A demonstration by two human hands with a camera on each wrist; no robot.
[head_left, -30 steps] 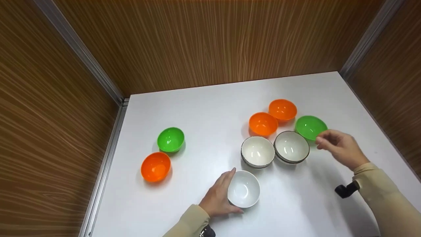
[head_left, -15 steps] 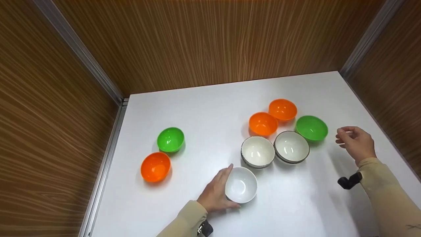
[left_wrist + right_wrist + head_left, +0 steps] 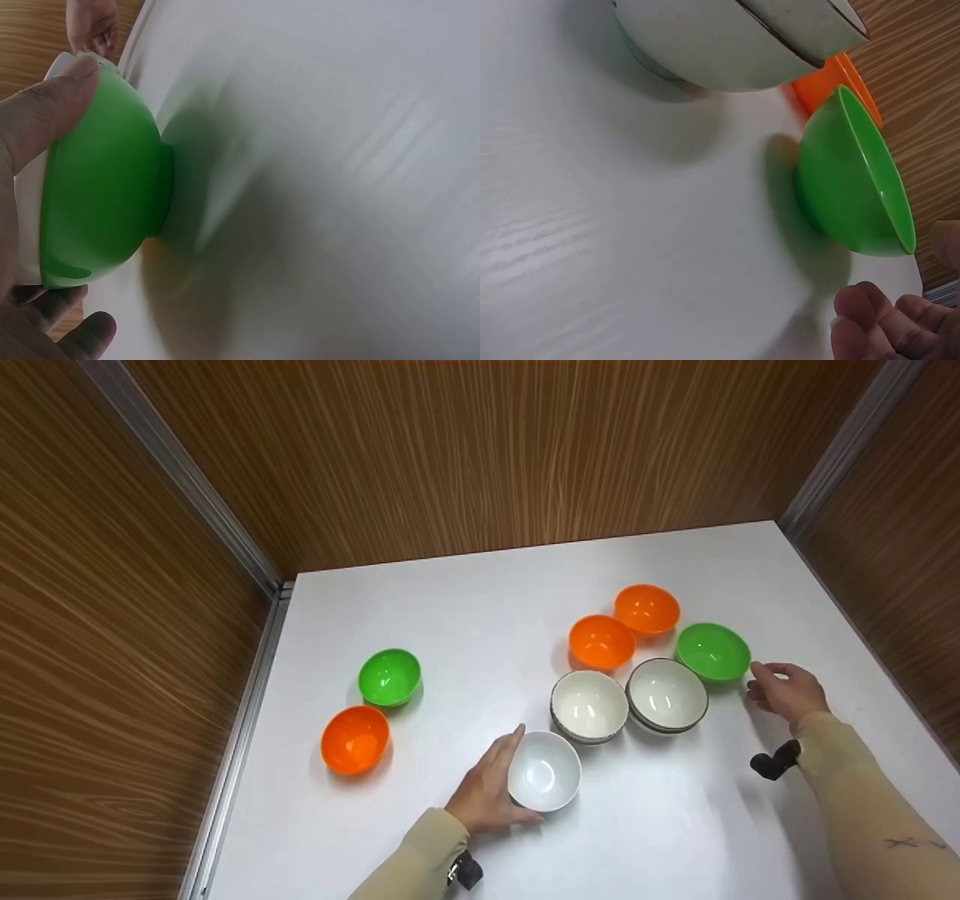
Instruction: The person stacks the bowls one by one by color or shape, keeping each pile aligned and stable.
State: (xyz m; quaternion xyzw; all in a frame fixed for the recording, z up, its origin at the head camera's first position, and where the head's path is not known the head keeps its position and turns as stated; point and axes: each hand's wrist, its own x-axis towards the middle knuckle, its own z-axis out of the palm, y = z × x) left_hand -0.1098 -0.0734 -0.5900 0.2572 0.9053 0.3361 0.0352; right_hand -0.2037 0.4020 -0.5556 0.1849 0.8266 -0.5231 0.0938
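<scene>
My left hand (image 3: 491,795) grips a white bowl (image 3: 545,772) from its left side, thumb at the near edge and fingers at the far edge. In the left wrist view a green bowl (image 3: 105,180) forms the outside of this stack, with the white one nested in it. At the right of the table, my right hand (image 3: 791,690) is beside another green bowl (image 3: 712,651), fingertips close to its right rim. The right wrist view has the thumb and bent fingers (image 3: 877,319) apart, nothing between them, below that bowl's rim.
Two stacks of off-white dark-rimmed bowls, one left (image 3: 589,705) and one right (image 3: 666,695), stand mid-right. Behind them are two orange bowls, one nearer (image 3: 601,643) and one farther (image 3: 646,610). At left stand a green bowl (image 3: 389,678) and an orange bowl (image 3: 355,740). Wood-patterned panels (image 3: 487,450) enclose the white table (image 3: 480,615).
My left hand has shifted the nested bowls slightly left and away from me. The right hand moved rightward off the green bowl, then came back toward its rim.
</scene>
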